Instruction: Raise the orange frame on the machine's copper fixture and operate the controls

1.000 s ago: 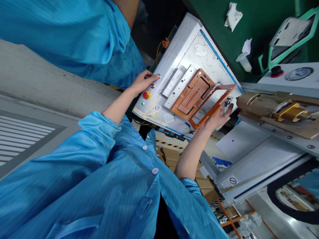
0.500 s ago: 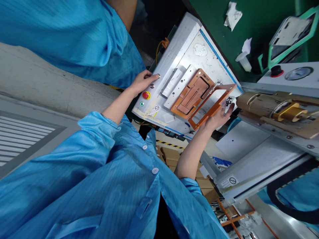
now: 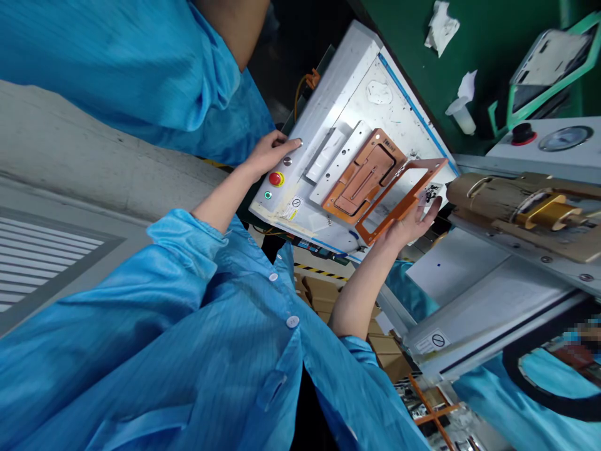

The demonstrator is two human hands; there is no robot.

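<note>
- I see the left hand (image 3: 270, 153) at the near side edge of the white machine (image 3: 399, 113). Its thumb lies flat near the rim, apart from the fingers, which bend over the edge.
- The right hand (image 3: 406, 227) touches the long outer side of the orange frame (image 3: 401, 208), with some fingers spread out. I can't tell if it pinches the frame.
- The frame tips up on a slant beside the flat orange plate (image 3: 364, 178), in the middle of the machine's top.
- White top shows as a wide strip between the plate and the blue stripe (image 3: 417, 112) along the far edge.
- The right fingertips look near the big brown round part (image 3: 483, 194). I can't tell how deep that gap is.
- A blue sleeve (image 3: 188, 69) of another person is just past the left hand.
- The plate is smooth, with a dip shaped like a rounded box and a thin slot inside. The frame has a long window.
- Next to the plate is a flat silver bar (image 3: 342, 160) with round holes.
- The red button (image 3: 275, 179) is round and fat.
- On the dark green counter (image 3: 389, 25) lies crumpled white paper (image 3: 441, 28).
</note>
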